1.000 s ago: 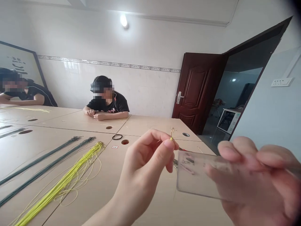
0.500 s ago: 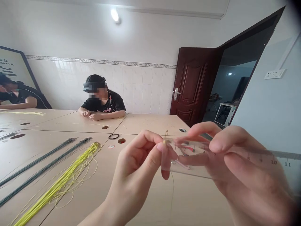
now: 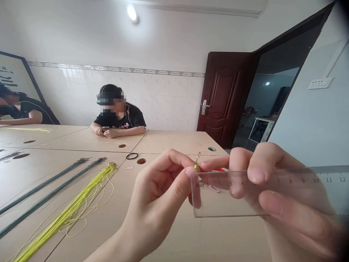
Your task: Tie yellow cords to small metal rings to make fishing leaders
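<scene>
My left hand (image 3: pixel 160 196) pinches a small gold hook (image 3: pixel 198 158) between thumb and forefinger, its curved end standing up above the fingertips. Bright yellow thread (image 3: pixel 195 166) is wound at the base of the hook. A clear plastic ruler (image 3: pixel 218 209) is held level in my right hand (image 3: pixel 289 207), gripped between thumb and fingers. The ruler's 0 cm end sits against my left thumb, just below the hook. My right forefinger reaches over to the hook's base. Behind the ruler lie a red item (image 3: pixel 219 170) and a pink one (image 3: pixel 214 189), both partly hidden.
On the wooden table (image 3: pixel 114 225) to the left lie a yellow bundle of line (image 3: pixel 73 203) and two dark green bundles (image 3: pixel 51 191). A black ring (image 3: pixel 132 156) lies near a round table hole (image 3: pixel 141 161). Two people sit across the table.
The ruler has dropped slightly and turned flatter towards me, so its scale reads more clearly. My right forefinger has come over to the hook. The yellow winding now shows.
</scene>
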`<state>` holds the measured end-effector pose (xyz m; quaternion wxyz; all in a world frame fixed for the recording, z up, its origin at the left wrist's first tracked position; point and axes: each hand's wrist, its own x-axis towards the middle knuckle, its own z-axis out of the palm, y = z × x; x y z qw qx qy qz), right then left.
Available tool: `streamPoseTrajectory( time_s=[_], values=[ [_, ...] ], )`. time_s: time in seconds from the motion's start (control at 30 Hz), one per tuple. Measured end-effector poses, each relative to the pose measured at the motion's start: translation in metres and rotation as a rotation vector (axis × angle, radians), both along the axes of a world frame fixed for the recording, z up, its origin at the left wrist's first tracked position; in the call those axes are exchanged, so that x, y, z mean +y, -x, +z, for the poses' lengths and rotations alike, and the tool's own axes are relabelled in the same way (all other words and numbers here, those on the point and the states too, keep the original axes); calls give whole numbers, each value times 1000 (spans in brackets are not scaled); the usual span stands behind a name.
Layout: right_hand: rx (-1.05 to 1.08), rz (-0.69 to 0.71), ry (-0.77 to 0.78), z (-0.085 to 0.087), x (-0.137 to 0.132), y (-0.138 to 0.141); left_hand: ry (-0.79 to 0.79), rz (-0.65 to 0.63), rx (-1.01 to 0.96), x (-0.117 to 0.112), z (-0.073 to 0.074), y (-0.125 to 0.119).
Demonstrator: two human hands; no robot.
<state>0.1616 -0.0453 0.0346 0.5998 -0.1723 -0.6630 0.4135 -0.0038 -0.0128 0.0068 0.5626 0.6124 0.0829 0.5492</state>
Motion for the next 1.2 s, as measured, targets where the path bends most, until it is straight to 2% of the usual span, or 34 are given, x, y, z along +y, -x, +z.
streamPoseTrajectory(
  time_s=[0.17,0.33,1.07,1.2],
  values=[
    [67,38,-78,0,2,1,-2,-57,-28,-1,-4,0],
    [40,79,-93,-2,2,-1,-7,-87,-50,0,-2,0],
    [72,178,-58,-7,3,-5,-11,-137,-47,-5,1,-1],
    [70,153,-41,-9,3,-7,-6,-142,-48,-5,2,-2]
  ],
)
